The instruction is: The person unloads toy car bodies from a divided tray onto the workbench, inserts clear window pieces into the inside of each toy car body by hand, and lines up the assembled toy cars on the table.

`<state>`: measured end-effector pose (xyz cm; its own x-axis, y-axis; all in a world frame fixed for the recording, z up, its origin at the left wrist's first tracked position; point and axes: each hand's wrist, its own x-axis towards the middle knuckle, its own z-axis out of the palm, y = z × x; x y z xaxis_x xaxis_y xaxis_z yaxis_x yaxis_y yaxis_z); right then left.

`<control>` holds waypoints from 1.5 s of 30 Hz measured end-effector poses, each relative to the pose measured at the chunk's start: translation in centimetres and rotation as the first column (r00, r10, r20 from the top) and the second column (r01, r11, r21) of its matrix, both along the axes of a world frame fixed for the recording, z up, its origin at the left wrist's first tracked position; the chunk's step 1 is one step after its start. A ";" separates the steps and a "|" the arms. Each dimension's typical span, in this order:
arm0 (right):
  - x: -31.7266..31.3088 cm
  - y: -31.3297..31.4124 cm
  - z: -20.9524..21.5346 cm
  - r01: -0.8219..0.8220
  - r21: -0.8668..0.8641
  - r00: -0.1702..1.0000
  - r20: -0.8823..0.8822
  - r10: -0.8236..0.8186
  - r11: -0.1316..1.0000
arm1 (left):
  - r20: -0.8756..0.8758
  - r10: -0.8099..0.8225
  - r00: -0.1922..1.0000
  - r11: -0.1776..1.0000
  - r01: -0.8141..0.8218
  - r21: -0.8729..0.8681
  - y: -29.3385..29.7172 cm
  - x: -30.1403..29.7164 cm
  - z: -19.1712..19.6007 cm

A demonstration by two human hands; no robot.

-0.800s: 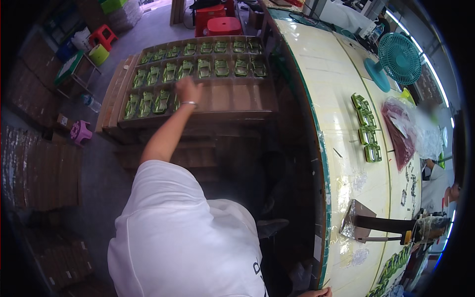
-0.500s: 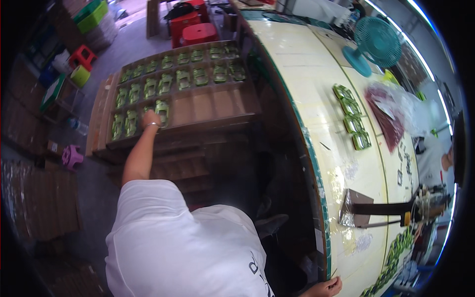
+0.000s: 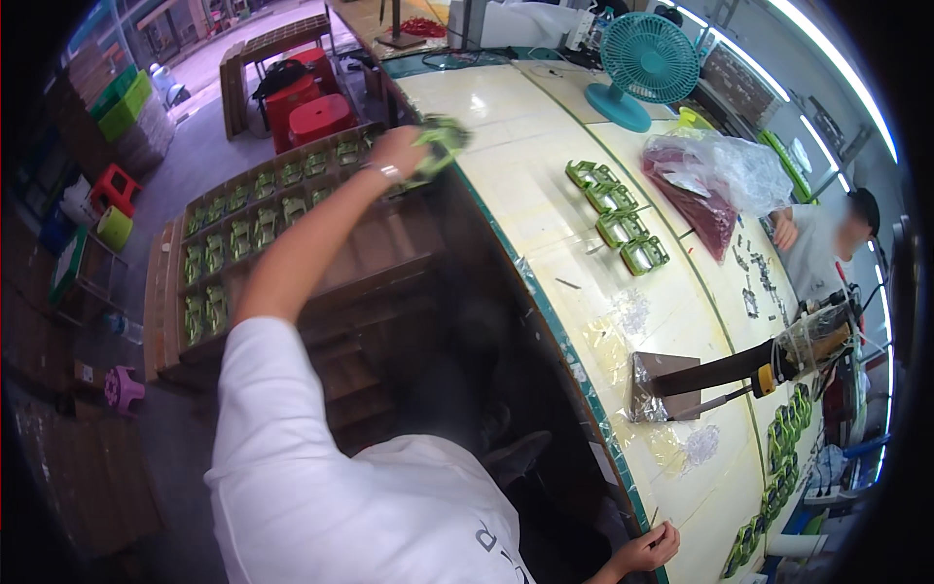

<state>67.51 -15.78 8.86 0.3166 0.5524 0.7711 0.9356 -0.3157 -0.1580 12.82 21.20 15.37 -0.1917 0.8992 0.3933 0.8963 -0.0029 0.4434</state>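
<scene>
Green plastic frame-shaped part [image 3: 446, 142], blurred, clamped in my left hand [image 3: 397, 153] by the green-taped edge [image 3: 584, 378] of the pale-yellow bench [image 3: 491, 109]; right hand [image 3: 650, 550], well apart, at that edge's near end, can't tell if holding.

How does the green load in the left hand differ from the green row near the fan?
The load is gripped in the left hand; the row lies on the table. The load is blurred, its pieces hard to count; the row is sharper, its open shapes distinct. Both are green.

Over a dozen green frames [image 3: 266, 227]; one fan [image 3: 650, 60]; one purple stool [image 3: 123, 389].
</scene>
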 end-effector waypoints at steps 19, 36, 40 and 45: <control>-1.7 0.3 1.5 0.101 -0.045 0.994 0.056 -0.098 0.994 | 0.080 -0.153 0.985 0.750 0.063 0.658 3.1 5.2 -3.8; -0.4 1.1 1.3 -0.042 -0.026 0.993 0.109 0.044 0.999 | -0.155 0.969 0.192 0.113 -0.904 -0.413 -34.4 -25.7 -17.9; -1.0 1.2 1.4 -0.019 0.009 0.989 0.146 0.017 1.000 | -0.278 0.950 0.143 0.071 -0.965 -0.252 -34.0 -27.0 -18.1; -0.8 0.9 0.9 0.024 0.025 0.986 0.167 -0.028 0.999 | -0.238 0.897 0.372 0.370 -0.927 -0.058 -28.2 -27.2 -12.7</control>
